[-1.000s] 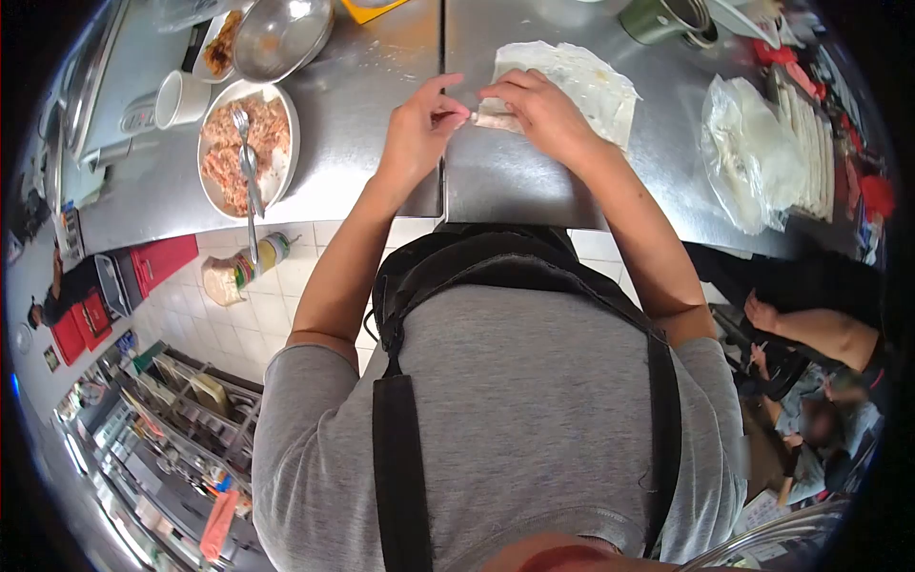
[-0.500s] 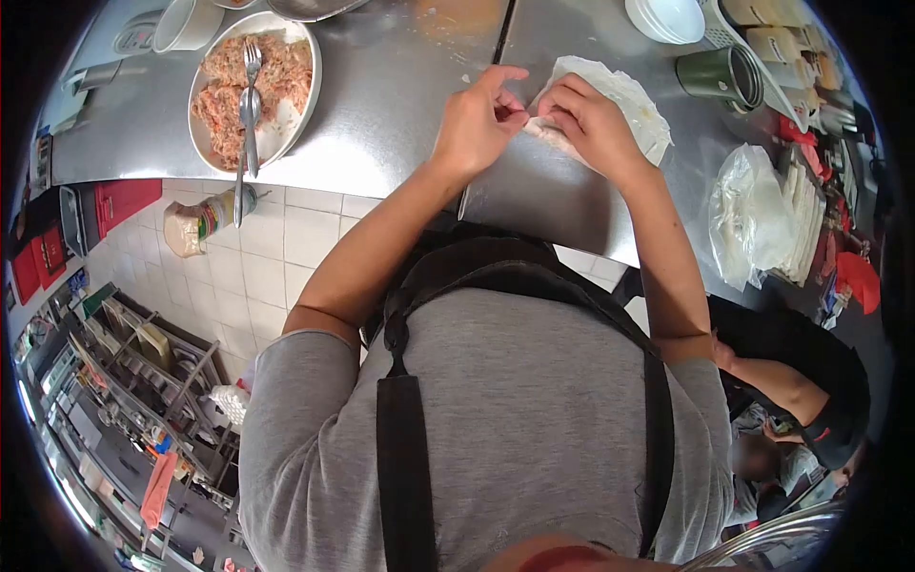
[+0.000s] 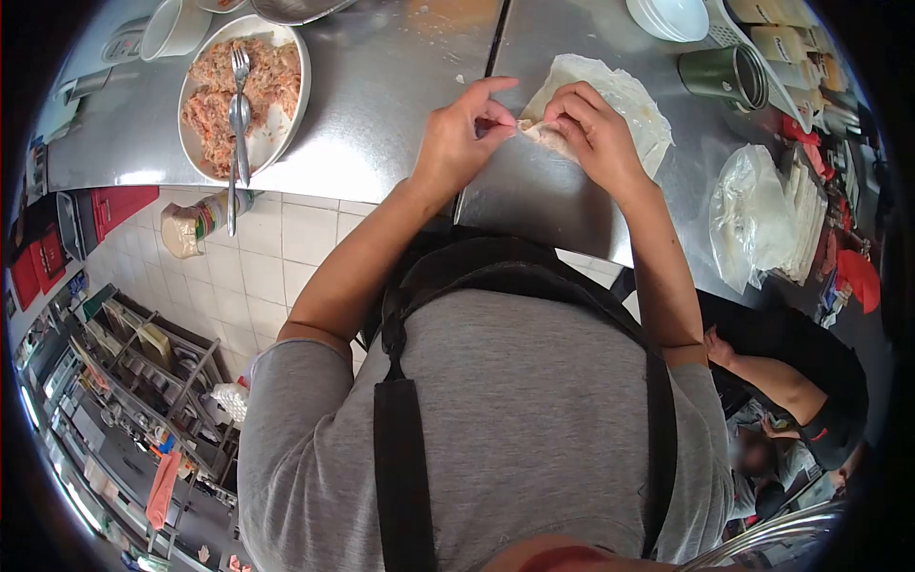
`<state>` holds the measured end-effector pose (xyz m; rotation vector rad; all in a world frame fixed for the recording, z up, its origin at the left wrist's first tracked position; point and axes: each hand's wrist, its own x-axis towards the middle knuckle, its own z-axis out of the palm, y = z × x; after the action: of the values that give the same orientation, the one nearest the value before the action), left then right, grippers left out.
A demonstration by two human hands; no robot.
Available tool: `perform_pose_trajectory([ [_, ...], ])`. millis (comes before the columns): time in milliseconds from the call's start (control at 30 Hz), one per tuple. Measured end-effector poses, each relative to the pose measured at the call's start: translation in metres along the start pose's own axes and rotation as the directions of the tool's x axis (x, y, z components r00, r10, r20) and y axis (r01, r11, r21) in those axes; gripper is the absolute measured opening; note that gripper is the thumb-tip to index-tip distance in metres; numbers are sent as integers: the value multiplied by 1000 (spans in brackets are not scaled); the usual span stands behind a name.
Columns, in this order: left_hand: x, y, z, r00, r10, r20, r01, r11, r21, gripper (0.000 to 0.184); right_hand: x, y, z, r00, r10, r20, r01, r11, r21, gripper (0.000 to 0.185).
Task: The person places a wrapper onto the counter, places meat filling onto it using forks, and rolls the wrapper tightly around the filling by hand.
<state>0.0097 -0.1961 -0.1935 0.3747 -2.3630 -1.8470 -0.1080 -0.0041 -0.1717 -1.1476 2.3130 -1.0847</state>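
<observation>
A thin, whitish round wrapper point(image 3: 634, 107), like a spring roll skin, lies on the steel table with its near edge folded over into a roll point(image 3: 551, 139). My right hand point(image 3: 599, 143) bends over this roll, fingertips and thumb closed on it. At the roll's left end is my left hand point(image 3: 462, 135), thumb and a finger pinched together and the index finger stretched out above. Whether that pinch holds the wrapper's tip is too small to tell. Farther left, a white oval dish point(image 3: 303, 95) holds orange-pink minced filling point(image 3: 205, 114), with a fork point(image 3: 240, 124) and a spoon point(image 3: 234, 143) laid across it.
On the right stand white bowls point(image 3: 672, 17), a dark green cup point(image 3: 724, 76), and a plastic bag point(image 3: 748, 219) beside a stack of pale sheets point(image 3: 805, 214). A white tub point(image 3: 173, 29) is at back left. A person in black point(image 3: 791, 362) is at lower right.
My left hand has shifted slightly left and toward me, and more of the roll's left end shows. My right hand stays on the roll, nearly unmoved.
</observation>
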Motion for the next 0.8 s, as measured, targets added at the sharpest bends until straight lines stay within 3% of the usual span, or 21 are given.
perform_pose_trajectory([
  [167, 1, -1, 12, 993, 88, -79, -88, 996, 0, 51, -1, -1, -1, 1000, 10, -16, -10, 1000, 17, 11],
  [367, 4, -1, 20, 990, 130, -62, -129, 991, 20, 50, 0, 0, 1, 1000, 1, -24, 0, 999, 34, 12],
  [467, 6, -1, 20, 993, 112, -24, -112, 993, -30, 50, 2, 1, 1, 1000, -14, -27, 15, 1000, 26, 12],
  [567, 8, -13, 26, 993, 62, -96, -80, 978, -193, 50, 2, 2, 2, 999, -6, -39, 8, 999, 51, 12],
  [667, 7, -1, 23, 999, 21, -40, -25, 993, -116, 50, 1, 3, 2, 999, -10, -42, 12, 999, 47, 13],
  [800, 8, -1, 24, 993, 115, 1, -115, 993, 38, 50, 2, 4, 3, 999, 17, -30, -16, 998, 57, 13],
])
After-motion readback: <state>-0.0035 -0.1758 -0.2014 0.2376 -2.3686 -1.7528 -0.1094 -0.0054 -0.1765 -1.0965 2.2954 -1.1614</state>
